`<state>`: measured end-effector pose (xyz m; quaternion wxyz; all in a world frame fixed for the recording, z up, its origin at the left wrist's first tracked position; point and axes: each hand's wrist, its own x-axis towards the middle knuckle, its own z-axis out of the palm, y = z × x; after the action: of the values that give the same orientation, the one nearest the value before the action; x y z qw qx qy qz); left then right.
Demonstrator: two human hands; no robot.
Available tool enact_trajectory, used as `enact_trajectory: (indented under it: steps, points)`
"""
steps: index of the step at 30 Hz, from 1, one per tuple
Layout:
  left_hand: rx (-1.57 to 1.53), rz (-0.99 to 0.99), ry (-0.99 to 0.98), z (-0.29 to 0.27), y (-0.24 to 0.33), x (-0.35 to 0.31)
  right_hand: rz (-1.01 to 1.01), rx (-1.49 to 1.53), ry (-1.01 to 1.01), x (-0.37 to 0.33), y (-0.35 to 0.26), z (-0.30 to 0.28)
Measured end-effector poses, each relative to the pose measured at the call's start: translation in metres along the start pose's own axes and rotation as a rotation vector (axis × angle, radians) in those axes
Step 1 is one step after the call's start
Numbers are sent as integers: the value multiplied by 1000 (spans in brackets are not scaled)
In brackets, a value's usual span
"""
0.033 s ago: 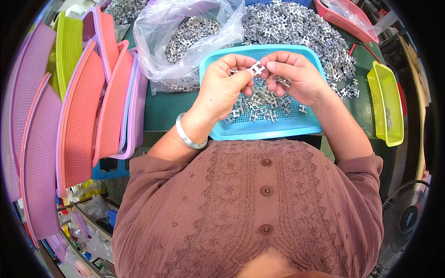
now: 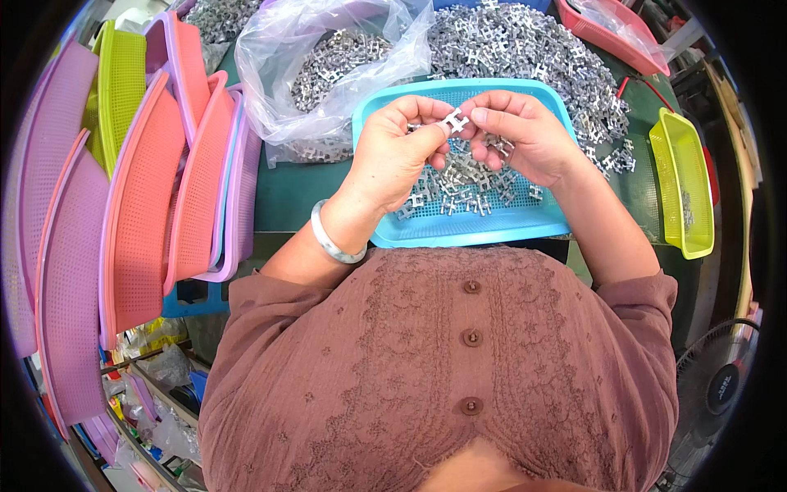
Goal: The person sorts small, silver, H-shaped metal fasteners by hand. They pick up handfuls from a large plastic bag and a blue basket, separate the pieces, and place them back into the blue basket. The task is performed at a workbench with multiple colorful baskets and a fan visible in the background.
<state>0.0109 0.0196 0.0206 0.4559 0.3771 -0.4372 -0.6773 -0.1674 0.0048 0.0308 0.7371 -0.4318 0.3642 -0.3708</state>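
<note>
Over a blue perforated plastic basket, both hands meet at one small silver H-shaped metal piece. My left hand pinches its near side between thumb and forefinger. On the other side, the thumb and forefinger of my right hand are closed at its edge. More silver pieces show by the curled lower fingers of my right hand. Loose metal pieces of the same kind lie on the basket's bottom beneath the hands.
A big heap of metal pieces rises behind the basket. Left of it sits an open clear plastic bag holding more. A yellow-green basket stands at right, stacked baskets at left, a black fan at lower right.
</note>
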Motion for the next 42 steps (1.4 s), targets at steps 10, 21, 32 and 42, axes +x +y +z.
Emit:
enact_trajectory:
  steps: [10,21,32,42]
  points:
    - [-368,-131,47,-13,3,8,-2,-232,98,3,0,-7]
    - [-717,-258,-270,-17,-11,11,-425,-657,-34,7,16,7]
    - [-624,-250,-245,-7,-6,6,-91,-527,67,2,7,7]
    - [-685,-316,-157,-5,-7,6,-85,-427,46,3,9,3]
